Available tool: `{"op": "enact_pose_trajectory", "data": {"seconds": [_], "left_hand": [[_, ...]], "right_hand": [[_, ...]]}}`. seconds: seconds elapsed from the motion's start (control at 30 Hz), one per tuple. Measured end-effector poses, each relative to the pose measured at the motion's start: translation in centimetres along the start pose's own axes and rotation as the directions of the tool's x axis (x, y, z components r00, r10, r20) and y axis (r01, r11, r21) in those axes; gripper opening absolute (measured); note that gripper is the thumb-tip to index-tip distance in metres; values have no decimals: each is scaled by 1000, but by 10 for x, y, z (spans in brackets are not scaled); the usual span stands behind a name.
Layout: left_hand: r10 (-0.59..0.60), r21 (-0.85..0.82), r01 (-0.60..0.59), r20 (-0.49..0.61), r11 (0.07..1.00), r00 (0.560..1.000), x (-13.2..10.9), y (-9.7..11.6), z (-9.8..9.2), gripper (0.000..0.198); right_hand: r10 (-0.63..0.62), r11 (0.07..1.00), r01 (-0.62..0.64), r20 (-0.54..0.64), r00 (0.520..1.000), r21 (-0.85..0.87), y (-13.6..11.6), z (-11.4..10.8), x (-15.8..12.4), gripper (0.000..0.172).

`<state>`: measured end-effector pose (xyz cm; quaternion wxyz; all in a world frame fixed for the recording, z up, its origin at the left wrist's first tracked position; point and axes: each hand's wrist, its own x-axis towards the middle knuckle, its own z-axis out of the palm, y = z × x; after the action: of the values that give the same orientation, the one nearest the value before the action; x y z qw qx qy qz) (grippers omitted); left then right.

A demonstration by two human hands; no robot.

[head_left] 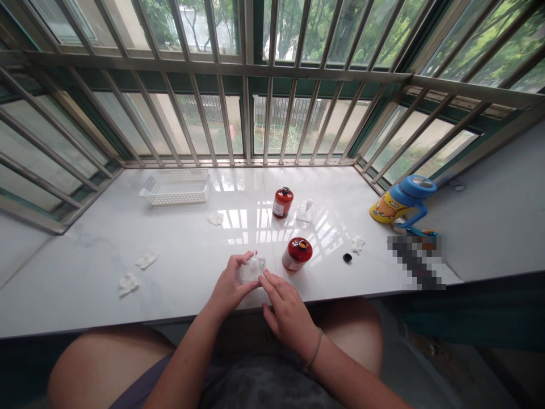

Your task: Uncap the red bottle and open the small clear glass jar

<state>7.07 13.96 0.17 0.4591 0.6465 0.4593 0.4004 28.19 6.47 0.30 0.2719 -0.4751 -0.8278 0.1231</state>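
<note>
My left hand (232, 283) is closed around a small clear, box-shaped container (252, 274) with a white piece standing at its top. The container is held low over the table near its front edge; its exact kind cannot be made out. My right hand (287, 307) has its fingers stretched out, with the fingertips touching the container's right side and the thumb apart below. Just right of the container stands an uncapped red bottle (297, 255) with a pale label. Farther back is a second red bottle (283, 203), with a dark neck and white label.
A similar clear object (305, 211) with a white tip lies beside the rear bottle. A black cap (347, 258), crumpled tissues (147, 259), a white basket (176, 197) and a yellow-and-blue cup (394, 200) are on the white table (85, 284). Barred windows (255, 71) enclose the back.
</note>
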Motion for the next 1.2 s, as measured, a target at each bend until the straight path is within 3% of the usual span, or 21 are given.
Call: {"op": "enact_pose_trajectory", "data": {"seconds": [0.1, 0.23, 0.37, 0.5, 0.63, 0.77, 0.87, 0.93, 1.03, 1.2], "left_hand": [[-2, 51, 1, 11, 999, 1000, 0, 1, 0, 67], [4, 58, -4, 0, 998, 1000, 0, 3, 0, 46], [30, 15, -30, 0, 999, 1000, -1, 3, 0, 53], [9, 56, -9, -1, 998, 1000, -1, 3, 1, 40], [20, 32, -20, -16, 999, 1000, -1, 0, 2, 52], [28, 58, -28, -2, 998, 1000, -1, -4, 1, 77], [25, 115, -22, -20, 993, 999, -1, -3, 3, 73], [24, 139, -17, -53, 990, 998, -1, -2, 7, 68], [35, 175, -17, -102, 984, 994, -2, -2, 15, 62], [48, 256, -16, -117, 967, 992, -1, -1, 20, 61]], "right_hand": [[2, 1000, -2, -3, 1000, 7, 0, 0, 0, 83], [6, 1000, -6, -7, 1000, 19, 0, 0, -1, 84], [9, 999, -9, 4, 1000, 31, 0, 1, 0, 80], [4, 999, -4, 3, 1000, 44, 1, 2, 0, 81], [-8, 998, 8, 0, 1000, 69, 3, 0, 0, 80], [28, 984, -22, -29, 999, 175, 3, -9, 5, 65], [173, 940, -133, -103, 980, 313, 0, -14, 20, 51], [256, 909, -197, -122, 959, 366, -2, -13, 33, 51], [282, 905, -212, -147, 948, 370, -3, -8, 54, 49], [264, 920, -183, -203, 943, 347, -5, -13, 69, 19]]}}
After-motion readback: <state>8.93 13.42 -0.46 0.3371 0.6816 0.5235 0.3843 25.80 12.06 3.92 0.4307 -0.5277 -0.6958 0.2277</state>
